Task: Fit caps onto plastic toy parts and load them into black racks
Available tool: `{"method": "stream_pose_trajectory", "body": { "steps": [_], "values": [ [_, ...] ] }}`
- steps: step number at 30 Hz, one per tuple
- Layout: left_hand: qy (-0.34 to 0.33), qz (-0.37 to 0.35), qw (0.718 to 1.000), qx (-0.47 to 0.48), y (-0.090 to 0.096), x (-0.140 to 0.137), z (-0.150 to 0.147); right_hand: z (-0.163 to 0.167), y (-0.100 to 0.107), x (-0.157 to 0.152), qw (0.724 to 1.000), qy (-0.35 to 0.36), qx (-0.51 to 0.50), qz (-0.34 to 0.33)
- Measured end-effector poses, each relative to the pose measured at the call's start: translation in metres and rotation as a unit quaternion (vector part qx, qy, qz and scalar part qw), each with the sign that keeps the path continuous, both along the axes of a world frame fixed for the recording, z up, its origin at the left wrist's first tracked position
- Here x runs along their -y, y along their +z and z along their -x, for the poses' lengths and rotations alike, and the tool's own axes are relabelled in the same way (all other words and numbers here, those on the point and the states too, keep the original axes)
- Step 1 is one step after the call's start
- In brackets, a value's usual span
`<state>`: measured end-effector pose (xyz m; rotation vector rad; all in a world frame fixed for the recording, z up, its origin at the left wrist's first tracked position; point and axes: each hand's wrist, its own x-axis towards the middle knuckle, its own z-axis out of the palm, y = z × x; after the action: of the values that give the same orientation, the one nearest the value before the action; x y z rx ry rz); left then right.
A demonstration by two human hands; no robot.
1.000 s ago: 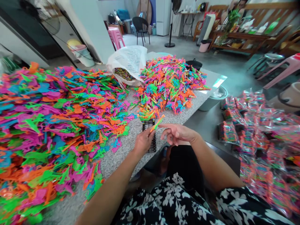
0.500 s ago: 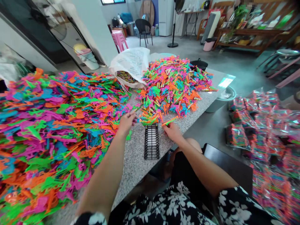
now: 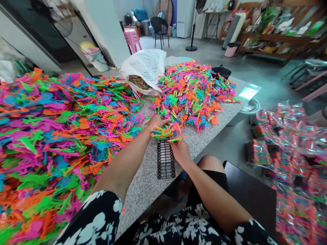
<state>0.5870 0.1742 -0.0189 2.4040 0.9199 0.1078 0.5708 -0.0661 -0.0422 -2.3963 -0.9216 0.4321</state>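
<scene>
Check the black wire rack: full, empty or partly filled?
Partly filled: plastic pieces crowd the far end of the black wire rack, while its wires show bare toward the near end.

Left hand (image 3: 157,121): fingers partly hidden; contents cannot be determined. Rack (image 3: 166,160): far end covered by the row of toys (image 3: 162,132). Toy heap (image 3: 63,136): cut off at left edge. Lettering (image 3: 152,59) on white sack (image 3: 129,69): illegible.
</scene>
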Motion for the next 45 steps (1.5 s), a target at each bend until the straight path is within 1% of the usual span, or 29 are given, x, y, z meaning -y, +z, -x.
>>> {"method": "stream_pose_trajectory", "body": {
  "steps": [3,6,9,11,14,17,19,21,23,25,27,28,31,33,35,37,39,42,43,45],
  "values": [
    [-0.002,0.015,1.000,0.007,-0.002,0.001,-0.001,0.003,0.003,-0.005,0.999,-0.032,0.033,0.020],
    [-0.001,0.053,0.998,0.026,0.002,0.003,0.005,0.005,0.009,-0.009,0.997,-0.021,0.064,0.044],
    [0.017,0.099,0.993,0.060,0.007,0.005,0.020,0.009,0.015,-0.013,0.995,-0.024,0.073,0.062],
    [0.035,0.143,0.984,0.095,0.010,0.004,0.036,0.011,0.018,-0.017,0.994,-0.036,0.076,0.076],
    [0.064,0.227,0.958,0.165,0.014,0.001,0.066,0.013,0.021,-0.020,0.993,-0.037,0.079,0.084],
    [0.117,0.300,0.913,0.250,0.018,0.002,0.103,0.012,0.024,-0.021,0.992,-0.031,0.078,0.090],
    [0.158,0.322,0.878,0.316,0.019,0.012,0.129,0.011,0.026,-0.021,0.992,-0.026,0.077,0.096],
    [0.175,0.332,0.853,0.362,0.017,0.033,0.154,0.010,0.028,-0.020,0.993,-0.021,0.074,0.094],
    [0.176,0.349,0.844,0.368,0.011,0.061,0.172,0.011,0.028,-0.018,0.993,-0.021,0.071,0.090],
    [0.173,0.367,0.843,0.352,0.003,0.089,0.183,0.011,0.028,-0.017,0.993,-0.025,0.069,0.091],
    [0.170,0.363,0.851,0.339,-0.005,0.111,0.186,0.012,0.027,-0.015,0.993,-0.022,0.073,0.087],
    [0.169,0.346,0.861,0.333,-0.009,0.119,0.185,0.012,0.026,-0.014,0.993,-0.019,0.076,0.083],
    [0.166,0.255,0.904,0.299,-0.016,0.128,0.177,0.010,0.025,-0.012,0.994,-0.010,0.079,0.074],
    [0.183,0.187,0.921,0.288,-0.018,0.129,0.170,0.009,0.024,-0.011,0.994,-0.013,0.077,0.076],
    [0.219,0.135,0.920,0.295,-0.019,0.129,0.163,0.008,0.023,-0.011,0.994,-0.013,0.080,0.074],
    [0.255,0.104,0.915,0.295,-0.019,0.132,0.157,0.007,0.022,-0.011,0.994,-0.012,0.084,0.070],
    [0.268,0.096,0.915,0.286,-0.020,0.135,0.151,0.006,0.021,-0.011,0.994,-0.010,0.083,0.068],
    [0.257,0.107,0.915,0.291,-0.022,0.139,0.146,0.005,0.020,-0.011,0.994,-0.008,0.081,0.068],
    [0.260,0.107,0.911,0.302,-0.023,0.139,0.146,0.005,0.020,-0.011,0.995,-0.007,0.080,0.066],
    [0.279,0.104,0.894,0.335,-0.024,0.139,0.149,0.005,0.020,-0.010,0.995,-0.007,0.077,0.061]
  ]
}}
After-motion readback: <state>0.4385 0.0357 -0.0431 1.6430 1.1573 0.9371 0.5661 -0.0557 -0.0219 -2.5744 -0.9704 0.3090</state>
